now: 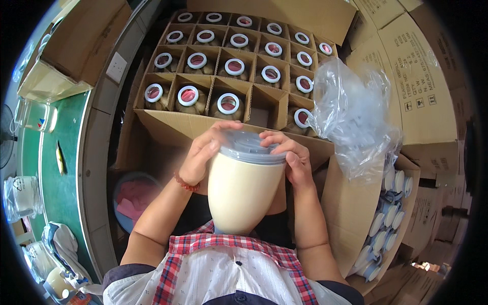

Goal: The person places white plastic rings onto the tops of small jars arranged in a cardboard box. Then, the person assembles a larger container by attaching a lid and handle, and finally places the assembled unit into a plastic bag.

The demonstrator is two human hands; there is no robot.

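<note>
Between my hands stands a cream tapered container [244, 195] with a grey round top [249, 145], held upright close to my body. My left hand [206, 150] presses against its left side, fingertips on the rim of the top. On the other side my right hand [291, 152] grips the rim, its fingers bent over the grey top. Just beyond is a divided cardboard carton [223, 124], with several round-mouthed vessels [188, 95] in its compartments. White rings circle their mouths, and pink or red shows inside many of them.
Crumpled clear plastic bags [356, 117] lie over the carton's right corner. An open box [345, 213] of white and grey parts [381, 223] stands at right, below stacked cartons [412, 81]. Left are a green-topped table [63, 198] and a basin [124, 218] with pink cloth [134, 201].
</note>
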